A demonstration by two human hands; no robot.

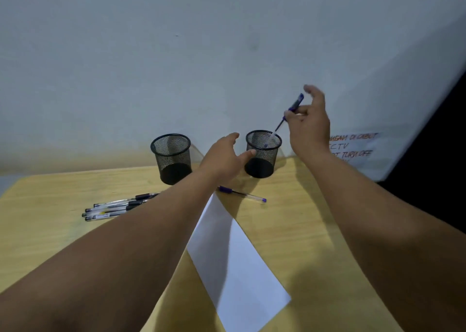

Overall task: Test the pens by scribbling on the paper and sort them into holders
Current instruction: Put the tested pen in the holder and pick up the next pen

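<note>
Black-capped pens are seen in a loose bundle at the left of the wooden table, lying flat and touching one another; these are judged to be untested. A slip could arise here if one is rolled off the near edge by a careless forearm, since the left arm passes just beside them.

Further right, the left mesh holder stands upright and appears to hold nothing. Between the two holders the left hand is held out, fingers relaxed and spread, gripping nothing, its thumb close to or touching the rim of the right mesh holder. Contact cannot be told for certain. If that light holder is nudged instead of steadied, it could be tipped or slid away.

Below it, the white paper lies slanted on the table, and a blue pen rests just beyond its far corner.

At the right, a second blue pen is pinched by the right hand, thumb and curled fingers around its upper barrel, the index finger lifted. Its lower end is already inside the mouth of the right holder. Should it be let go while so tilted, it may catch the rim and fall outside.
</note>
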